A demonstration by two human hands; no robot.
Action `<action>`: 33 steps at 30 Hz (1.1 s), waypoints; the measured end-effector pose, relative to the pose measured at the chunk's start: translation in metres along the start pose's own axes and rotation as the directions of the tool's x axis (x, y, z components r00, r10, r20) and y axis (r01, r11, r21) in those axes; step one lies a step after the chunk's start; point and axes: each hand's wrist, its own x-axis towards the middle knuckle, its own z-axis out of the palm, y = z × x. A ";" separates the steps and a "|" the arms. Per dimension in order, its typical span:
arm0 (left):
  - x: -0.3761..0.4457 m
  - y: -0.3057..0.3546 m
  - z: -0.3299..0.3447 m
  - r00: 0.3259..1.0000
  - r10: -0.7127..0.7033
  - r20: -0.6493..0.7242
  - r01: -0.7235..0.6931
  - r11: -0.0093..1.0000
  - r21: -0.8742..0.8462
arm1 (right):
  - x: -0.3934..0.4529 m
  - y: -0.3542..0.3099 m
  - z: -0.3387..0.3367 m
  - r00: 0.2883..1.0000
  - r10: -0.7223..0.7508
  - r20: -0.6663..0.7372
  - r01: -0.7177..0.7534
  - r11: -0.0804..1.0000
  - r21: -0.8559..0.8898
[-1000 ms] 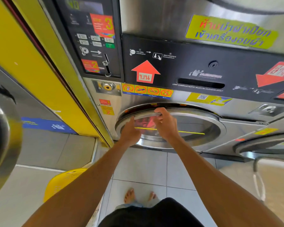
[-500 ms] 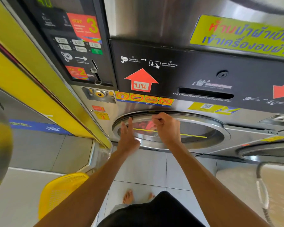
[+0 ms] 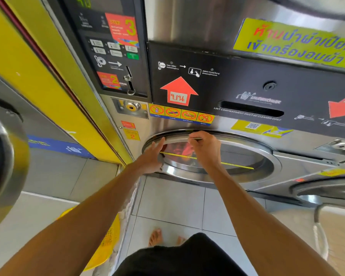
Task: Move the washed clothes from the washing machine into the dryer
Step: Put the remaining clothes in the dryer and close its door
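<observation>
The steel dryer's round door (image 3: pixel 247 172) faces me, its glass crossed by a yellow line. Red and pink clothes (image 3: pixel 182 150) show behind the glass between my hands. My left hand (image 3: pixel 152 156) lies flat on the door's left rim with its fingers spread. My right hand (image 3: pixel 206 148) is curled over the upper rim of the door, fingers gripping its edge. The door looks pressed against the machine's front; whether it is latched I cannot tell.
A black control panel (image 3: pixel 112 50) with coin slot sits above left. A yellow basket (image 3: pixel 106 242) stands on the tiled floor at lower left, beside a steel washer door (image 3: pixel 6 166). Another round door (image 3: pixel 327 190) and a beige bag (image 3: pixel 339 240) are at right. My bare feet (image 3: pixel 157 237) are below.
My left hand has opened from a curled grip to flat fingers on the rim. The view has come closer to the door; my right hand stays on the top edge.
</observation>
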 end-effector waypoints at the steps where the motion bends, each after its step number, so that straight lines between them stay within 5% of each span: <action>1: -0.002 0.004 -0.009 1.000 -0.006 0.004 0.006 0.999 0.041 | -0.001 -0.003 -0.001 1.000 0.009 -0.005 -0.009 1.000 0.011; 7: -0.015 0.045 -0.020 0.999 0.019 -0.048 -0.015 0.996 0.084 | -0.001 -0.009 -0.005 0.996 0.064 0.063 -0.062 0.998 -0.033; 12: -0.036 0.056 -0.007 0.993 -0.004 -0.116 0.007 1.000 0.020 | -0.002 -0.012 -0.016 0.957 0.101 0.271 -0.046 0.979 -0.201; 22: -0.120 -0.004 -0.019 0.924 -0.261 -0.279 0.233 0.964 -0.131 | -0.020 -0.043 -0.016 0.818 -0.060 0.573 0.359 0.831 -0.426; 28: -0.222 -0.059 -0.034 0.820 -0.398 -0.412 0.323 0.915 -0.242 | -0.065 -0.116 0.022 0.581 -0.265 0.769 0.601 0.778 -0.186; 33: -0.332 -0.097 -0.045 0.642 -0.510 -0.573 0.327 0.858 -0.397 | -0.138 -0.201 0.080 0.358 -0.449 0.819 0.716 0.695 0.067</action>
